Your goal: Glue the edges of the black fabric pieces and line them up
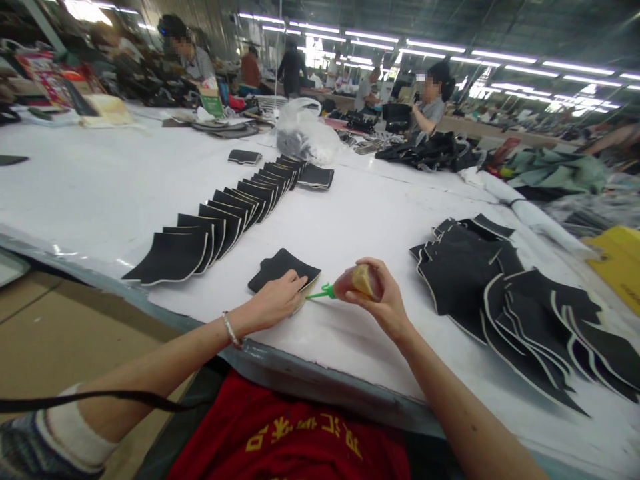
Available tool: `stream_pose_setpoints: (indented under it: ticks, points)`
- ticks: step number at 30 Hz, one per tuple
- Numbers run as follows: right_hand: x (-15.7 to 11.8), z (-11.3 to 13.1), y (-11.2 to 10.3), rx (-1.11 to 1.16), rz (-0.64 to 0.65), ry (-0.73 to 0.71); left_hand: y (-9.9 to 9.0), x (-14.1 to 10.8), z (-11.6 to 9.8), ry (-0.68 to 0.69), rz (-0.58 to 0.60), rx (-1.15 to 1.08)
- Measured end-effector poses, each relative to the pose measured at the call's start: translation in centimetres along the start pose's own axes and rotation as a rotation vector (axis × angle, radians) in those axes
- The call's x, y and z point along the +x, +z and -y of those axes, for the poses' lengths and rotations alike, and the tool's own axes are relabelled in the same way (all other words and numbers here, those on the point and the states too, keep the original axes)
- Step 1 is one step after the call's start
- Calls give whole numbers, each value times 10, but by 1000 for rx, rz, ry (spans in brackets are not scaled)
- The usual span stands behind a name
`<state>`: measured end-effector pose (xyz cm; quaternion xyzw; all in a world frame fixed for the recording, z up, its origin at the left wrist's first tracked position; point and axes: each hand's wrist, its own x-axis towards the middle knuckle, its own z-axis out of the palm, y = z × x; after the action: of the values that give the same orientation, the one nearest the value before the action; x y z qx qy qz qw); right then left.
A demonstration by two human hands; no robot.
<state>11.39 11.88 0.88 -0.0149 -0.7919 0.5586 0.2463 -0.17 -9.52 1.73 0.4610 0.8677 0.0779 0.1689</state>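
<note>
My right hand (377, 293) is wrapped around a squeeze bottle of amber glue (345, 285), tipped on its side. Its thin green nozzle (320, 292) points left, with the tip at the near edge of a black leather-like piece (283, 267). My left hand (280, 298) grips that piece at its near right edge, fingers on top; the thumb is mostly hidden. A fanned row of similar black pieces (220, 223), with pale edges, runs away from me on the left. To the right lies a loose heap of larger black pieces (465, 273).
A white-covered table (360, 220) stretches ahead, its near edge (320, 377) at my body. Farther back are a clear plastic bag (305, 130) and a small black stack (245, 157). A yellow object (620, 260) sits far right. People work at tables beyond.
</note>
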Motion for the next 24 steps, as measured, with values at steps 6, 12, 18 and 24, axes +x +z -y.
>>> stream_pose_setpoints:
  ticks: [6, 12, 18, 24]
  points:
    - [6, -6, 0, 44, -77, 19, -1, -1, -2, -46, -13, -21]
    - [-6, 2, 11, 98, 38, 87, -3, -1, -1, 8, 16, 23]
    - [6, -8, 7, 60, -40, 52, 1, 1, 2, -2, -6, -42]
    - [18, -20, -2, -59, -154, -29, 8, 3, 9, -4, -46, -143]
